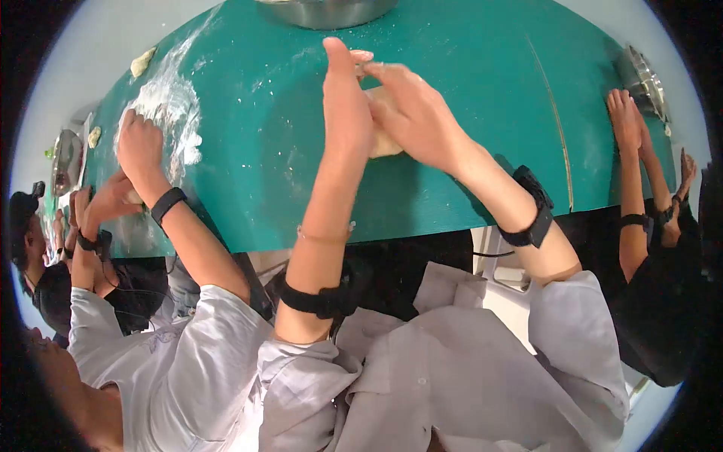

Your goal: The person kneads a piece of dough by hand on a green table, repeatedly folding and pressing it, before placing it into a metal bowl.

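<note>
A pale lump of dough (386, 145) rests on the green table (467, 90), between my two hands. On its left side, my left hand (347, 102) stands edge-on, thumb up, with its palm turned toward the dough. My right hand (418, 113) is cupped against the dough from the right and above, its fingers reaching toward my left fingertips. Both hands touch the dough and hide much of it. My wrists carry black bands.
A metal bowl (327, 11) stands at the table's far edge. Flour (173, 105) and a dough piece (141, 62) lie left. A co-worker's hands (141, 147) work there; another person's hands (626, 124) are at right, beside a metal bowl (642, 83).
</note>
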`<state>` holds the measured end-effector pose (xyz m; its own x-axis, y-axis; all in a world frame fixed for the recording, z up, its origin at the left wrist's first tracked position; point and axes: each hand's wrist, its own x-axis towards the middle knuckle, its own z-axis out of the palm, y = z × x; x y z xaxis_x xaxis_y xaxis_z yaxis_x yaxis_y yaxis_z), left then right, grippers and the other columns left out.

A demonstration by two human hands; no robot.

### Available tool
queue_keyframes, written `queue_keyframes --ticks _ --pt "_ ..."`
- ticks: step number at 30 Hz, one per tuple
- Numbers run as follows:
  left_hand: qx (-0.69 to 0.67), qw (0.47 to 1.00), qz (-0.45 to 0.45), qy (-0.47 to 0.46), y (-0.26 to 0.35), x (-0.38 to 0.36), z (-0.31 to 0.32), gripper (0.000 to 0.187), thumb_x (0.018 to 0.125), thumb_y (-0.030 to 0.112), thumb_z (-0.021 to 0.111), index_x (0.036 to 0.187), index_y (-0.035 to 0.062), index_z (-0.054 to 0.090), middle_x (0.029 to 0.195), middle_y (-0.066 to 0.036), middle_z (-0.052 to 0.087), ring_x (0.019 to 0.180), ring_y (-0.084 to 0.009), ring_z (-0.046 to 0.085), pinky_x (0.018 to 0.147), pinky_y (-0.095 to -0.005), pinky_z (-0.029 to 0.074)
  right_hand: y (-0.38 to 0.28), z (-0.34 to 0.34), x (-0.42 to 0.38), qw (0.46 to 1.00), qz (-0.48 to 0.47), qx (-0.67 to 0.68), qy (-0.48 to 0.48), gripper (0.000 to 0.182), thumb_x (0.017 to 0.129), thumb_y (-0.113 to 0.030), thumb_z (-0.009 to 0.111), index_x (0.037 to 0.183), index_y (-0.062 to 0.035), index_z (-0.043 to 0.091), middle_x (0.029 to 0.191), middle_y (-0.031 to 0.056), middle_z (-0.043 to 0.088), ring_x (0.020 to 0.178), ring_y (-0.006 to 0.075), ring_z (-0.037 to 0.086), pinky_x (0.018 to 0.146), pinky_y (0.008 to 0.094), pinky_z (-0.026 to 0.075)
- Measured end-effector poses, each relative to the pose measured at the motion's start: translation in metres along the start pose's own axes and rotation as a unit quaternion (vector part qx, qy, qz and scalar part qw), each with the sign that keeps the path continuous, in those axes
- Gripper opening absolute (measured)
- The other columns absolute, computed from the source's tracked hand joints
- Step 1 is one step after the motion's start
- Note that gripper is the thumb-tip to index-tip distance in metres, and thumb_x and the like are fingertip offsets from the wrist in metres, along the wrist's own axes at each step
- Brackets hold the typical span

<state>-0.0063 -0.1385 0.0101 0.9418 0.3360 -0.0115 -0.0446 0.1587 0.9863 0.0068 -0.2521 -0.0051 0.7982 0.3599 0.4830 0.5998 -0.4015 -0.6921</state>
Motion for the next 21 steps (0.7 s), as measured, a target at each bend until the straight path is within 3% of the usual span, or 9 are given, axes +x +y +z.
queue_keyframes --ticks 1,2,4,5,8,10,14,17,21 --pt "0.030 0.999 -0.005 -0.025 -0.009 -0.004 -0.004 0.074 0.099 0.063 0.027 0.121 -0.0020 0.055 0.120 -0.016 0.058 0.111 -0.0278 0.051 0.097 -0.0397 0.039 0.000 0.001 -0.006 1.000 -0.023 -0.016 0.001 0.037 0.095 -0.035 0.051 0.109 -0.0033 0.063 0.106 0.0189 0.065 0.106 0.0390 0.057 0.091 0.0451 0.045" --pt "0.057 0.998 0.018 -0.006 -0.018 -0.010 -0.002 0.073 0.099 0.061 0.027 0.121 -0.0020 0.056 0.120 -0.017 0.058 0.112 -0.0306 0.052 0.098 -0.0411 0.038 -0.003 -0.002 -0.005 0.993 0.052 0.097 -0.039 0.036 0.096 -0.035 0.050 0.106 -0.0027 0.063 0.105 0.0196 0.065 0.105 0.0385 0.057 0.090 0.0451 0.044" --pt "0.112 0.991 0.062 0.029 -0.034 -0.029 0.011 0.070 0.099 0.059 0.029 0.120 -0.0020 0.057 0.120 -0.019 0.059 0.112 -0.0361 0.052 0.100 -0.0438 0.037 -0.012 -0.012 0.001 0.921 0.202 0.314 -0.114 0.036 0.097 -0.033 0.049 0.102 -0.0014 0.064 0.103 0.0210 0.065 0.103 0.0375 0.058 0.088 0.0450 0.044" --pt "0.217 0.971 0.096 0.038 -0.032 -0.037 0.013 0.060 0.101 0.047 0.029 0.122 -0.0024 0.056 0.122 -0.021 0.059 0.113 -0.0392 0.052 0.098 -0.0454 0.038 -0.011 -0.008 -0.002 0.947 0.193 0.245 -0.078 0.037 0.098 -0.034 0.048 0.099 -0.0009 0.064 0.100 0.0217 0.064 0.101 0.0375 0.058 0.086 0.0450 0.044" --pt "0.327 0.913 0.237 0.059 -0.060 -0.034 0.008 0.047 0.101 0.035 0.035 0.120 -0.0025 0.057 0.112 -0.019 0.062 0.105 -0.0369 0.056 0.093 -0.0463 0.040 -0.007 0.005 -0.002 0.983 0.157 0.096 0.008 0.042 0.099 -0.036 0.045 0.086 0.0004 0.063 0.089 0.0232 0.063 0.090 0.0384 0.060 0.077 0.0450 0.046" --pt "0.339 0.896 0.281 0.051 -0.062 -0.019 0.007 0.037 0.099 0.027 0.040 0.109 -0.0019 0.060 0.101 -0.016 0.063 0.094 -0.0349 0.058 0.085 -0.0452 0.043 0.004 0.009 0.001 0.986 0.140 0.086 0.038 0.049 0.099 -0.038 0.043 0.077 0.0009 0.063 0.079 0.0233 0.063 0.077 0.0399 0.060 0.068 0.0453 0.047" --pt "0.414 0.849 0.321 0.061 -0.055 0.013 0.006 0.026 0.094 0.021 0.048 0.081 0.0017 0.060 0.074 -0.011 0.062 0.065 -0.0321 0.058 0.062 -0.0428 0.046 0.021 0.007 0.034 0.982 0.182 0.046 -0.010 0.056 0.099 -0.040 0.042 0.066 0.0008 0.062 0.062 0.0231 0.059 0.060 0.0411 0.059 0.056 0.0460 0.047" --pt "0.435 0.882 0.180 0.016 -0.044 0.038 0.006 0.040 0.099 0.031 0.040 0.082 0.0046 0.065 0.068 -0.017 0.064 0.060 -0.0400 0.059 0.055 -0.0473 0.046 0.036 0.011 0.055 0.981 0.189 0.000 -0.041 0.058 0.098 -0.040 0.042 0.062 -0.0005 0.064 0.058 0.0234 0.058 0.056 0.0420 0.059 0.054 0.0465 0.048" --pt "0.471 0.861 0.190 0.016 -0.045 0.077 0.007 0.039 0.094 0.030 0.047 0.065 0.0070 0.061 0.060 -0.017 0.063 0.053 -0.0380 0.062 0.048 -0.0468 0.048 0.061 0.020 0.081 0.985 0.162 -0.056 -0.034 0.060 0.098 -0.042 0.042 0.061 -0.0017 0.066 0.058 0.0237 0.059 0.057 0.0433 0.061 0.057 0.0483 0.050"
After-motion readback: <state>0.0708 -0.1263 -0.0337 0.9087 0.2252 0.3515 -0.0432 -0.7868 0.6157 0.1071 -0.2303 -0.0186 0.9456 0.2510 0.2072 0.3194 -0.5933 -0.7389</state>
